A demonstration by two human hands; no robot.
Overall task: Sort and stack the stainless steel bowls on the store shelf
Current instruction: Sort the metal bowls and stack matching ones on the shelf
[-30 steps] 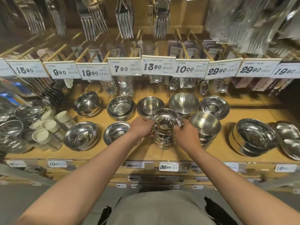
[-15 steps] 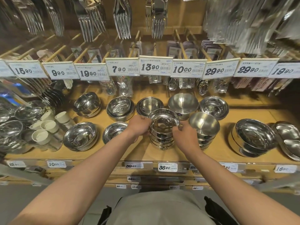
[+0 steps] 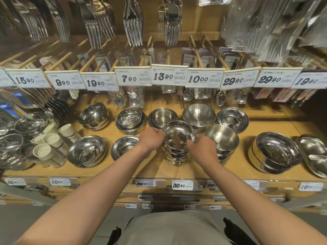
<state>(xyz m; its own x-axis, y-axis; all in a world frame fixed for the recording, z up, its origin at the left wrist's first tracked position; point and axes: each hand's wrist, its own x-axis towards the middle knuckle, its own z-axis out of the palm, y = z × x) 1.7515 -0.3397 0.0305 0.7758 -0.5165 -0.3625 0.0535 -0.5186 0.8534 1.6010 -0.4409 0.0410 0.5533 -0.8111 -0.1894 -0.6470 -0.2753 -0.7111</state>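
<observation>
Gripping the top steel bowl [image 3: 178, 134] by its rim, left hand [image 3: 151, 139] and right hand [image 3: 203, 149] curl fingers on opposite sides. Bowl sits atop a stack of bowls [image 3: 175, 157] at front-center of wooden shelf [image 3: 177, 171]. Matte bowl stack [image 3: 222, 138] just right; shallow bowl [image 3: 123, 145] left. Price tags [image 3: 169, 76] above.

The bowl stack [image 3: 177, 152] sits on the shelf [image 3: 159, 171] (front row), price tags [image 3: 169, 77] behind.
</observation>
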